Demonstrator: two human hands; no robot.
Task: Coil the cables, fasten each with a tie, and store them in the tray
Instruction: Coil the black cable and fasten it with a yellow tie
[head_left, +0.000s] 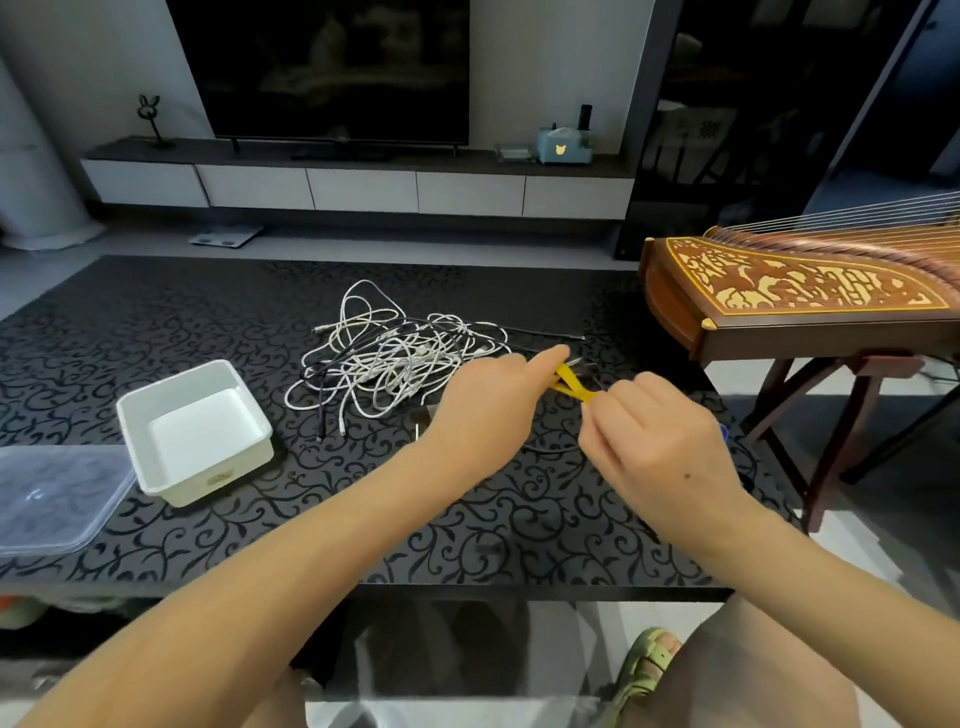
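We see a clear lid (57, 493) at the left edge of the table (156, 322), the white tray (208, 480) just beside it. The cables (384, 358) lie in a tangled pile mid-table, outside the tray. Our left hand (483, 410) pinches one end of a yellow tie (571, 383), our right hand (654, 441) the other. A zither (779, 291) stands at far right.

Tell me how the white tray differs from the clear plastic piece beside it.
The white tray is opaque; the clear plastic piece is see-through. The tray has tall walls; the clear piece looks low and flat. Both rest on the black patterned table.
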